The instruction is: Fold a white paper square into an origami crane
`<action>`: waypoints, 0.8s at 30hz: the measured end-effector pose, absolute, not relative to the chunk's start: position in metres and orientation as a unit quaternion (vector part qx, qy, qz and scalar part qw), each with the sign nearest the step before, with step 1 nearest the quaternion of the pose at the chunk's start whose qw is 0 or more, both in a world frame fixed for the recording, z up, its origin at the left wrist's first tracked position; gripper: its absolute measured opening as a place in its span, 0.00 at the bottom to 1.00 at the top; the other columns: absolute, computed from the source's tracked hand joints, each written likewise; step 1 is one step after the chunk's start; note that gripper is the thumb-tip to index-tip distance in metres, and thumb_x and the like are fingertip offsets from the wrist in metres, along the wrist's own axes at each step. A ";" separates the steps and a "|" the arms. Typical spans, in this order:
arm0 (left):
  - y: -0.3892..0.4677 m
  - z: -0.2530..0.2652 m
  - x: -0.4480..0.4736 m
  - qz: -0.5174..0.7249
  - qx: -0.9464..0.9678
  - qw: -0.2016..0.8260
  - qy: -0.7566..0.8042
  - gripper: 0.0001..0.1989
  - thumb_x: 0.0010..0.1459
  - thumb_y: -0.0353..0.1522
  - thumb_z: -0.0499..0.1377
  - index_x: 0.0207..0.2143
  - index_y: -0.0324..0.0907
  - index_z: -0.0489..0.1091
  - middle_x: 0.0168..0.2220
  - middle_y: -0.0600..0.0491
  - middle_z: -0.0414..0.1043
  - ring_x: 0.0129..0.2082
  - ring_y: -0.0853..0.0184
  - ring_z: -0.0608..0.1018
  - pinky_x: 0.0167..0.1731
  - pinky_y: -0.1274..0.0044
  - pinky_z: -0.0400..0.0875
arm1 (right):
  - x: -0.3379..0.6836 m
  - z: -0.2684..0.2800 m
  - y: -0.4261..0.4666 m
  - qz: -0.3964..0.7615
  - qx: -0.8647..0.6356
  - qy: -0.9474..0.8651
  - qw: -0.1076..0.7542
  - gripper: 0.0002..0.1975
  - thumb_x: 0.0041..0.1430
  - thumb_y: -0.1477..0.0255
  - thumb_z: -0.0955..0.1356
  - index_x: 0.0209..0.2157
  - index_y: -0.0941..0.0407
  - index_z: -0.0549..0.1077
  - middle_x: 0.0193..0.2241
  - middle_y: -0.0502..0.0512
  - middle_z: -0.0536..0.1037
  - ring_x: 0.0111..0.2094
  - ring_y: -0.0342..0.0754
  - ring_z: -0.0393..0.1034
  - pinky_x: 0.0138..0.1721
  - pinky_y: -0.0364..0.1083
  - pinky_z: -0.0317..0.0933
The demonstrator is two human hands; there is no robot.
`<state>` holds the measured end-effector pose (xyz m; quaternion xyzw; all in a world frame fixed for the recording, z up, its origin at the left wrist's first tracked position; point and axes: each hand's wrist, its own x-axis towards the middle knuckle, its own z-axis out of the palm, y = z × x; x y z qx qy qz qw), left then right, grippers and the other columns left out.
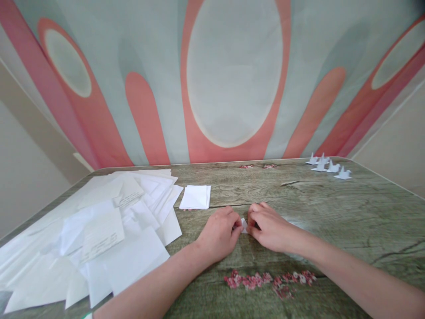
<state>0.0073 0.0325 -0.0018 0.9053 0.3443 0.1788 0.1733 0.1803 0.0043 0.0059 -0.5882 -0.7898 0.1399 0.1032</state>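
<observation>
Between my two hands is a small folded piece of white paper [244, 225], low over the wood-patterned table [332, 217]. My left hand [223, 232] pinches its left side, fingers curled and thumb pressed in. From the right, my right hand [267, 227] is closed on the other side with bent fingertips. Most of the paper is hidden behind the fingers, so its folded shape cannot be made out. Beyond my left hand lies a short stack of white paper squares [195, 197].
A wide heap of loose white sheets [133, 257] covers the table's left side, a few bearing print. Several folded white paper cranes [333, 167] stand at the far right. Pink flower prints [249, 281] mark the near surface. Behind rises a patterned wall covering [232, 79].
</observation>
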 end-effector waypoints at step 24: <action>0.031 -0.003 0.009 0.173 0.903 0.195 0.340 0.04 0.56 0.26 0.52 0.32 0.39 0.66 0.34 0.51 0.64 0.39 0.65 0.67 0.42 0.73 0.63 | 0.213 -0.008 -0.029 0.169 -0.469 -0.833 0.239 0.19 0.58 0.83 0.56 0.47 0.53 0.67 0.41 0.55 0.70 0.43 0.47 0.63 0.44 0.49 0.59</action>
